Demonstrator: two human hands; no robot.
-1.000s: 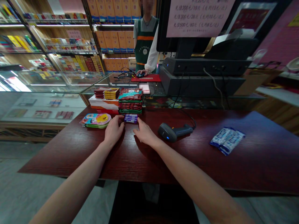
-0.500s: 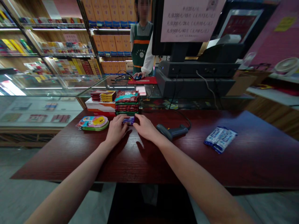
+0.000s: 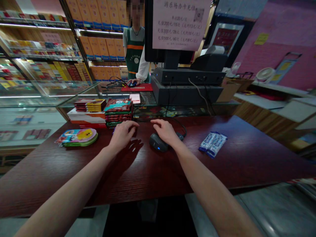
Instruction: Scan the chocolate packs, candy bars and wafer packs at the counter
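Observation:
My left hand (image 3: pixel 124 133) hovers low over the dark red table, fingers loosely stretched with nothing in them. Behind it, small purple packets are almost wholly hidden. My right hand (image 3: pixel 165 130) is held above the black barcode scanner (image 3: pixel 158 144), its fingers apart and empty; whether it touches the scanner I cannot tell. Just beyond my left hand stands a stack of red and green snack packets (image 3: pixel 118 107). Two blue-and-white packets (image 3: pixel 213 143) lie side by side to the right of my right hand.
Flat colourful packs (image 3: pixel 80 136) lie at the left. Behind them, a white-and-orange box (image 3: pixel 87 117) carries red and yellow packets (image 3: pixel 90 104). A monitor with a pink sign (image 3: pixel 177 24) stands on the glass counter. A person in a green apron (image 3: pixel 135 52) rests a hand on a mouse (image 3: pixel 132 84).
My hands have come away from the purple packets and moved apart. The right one has shifted over the scanner, which now shows a blue light. The view has turned right.

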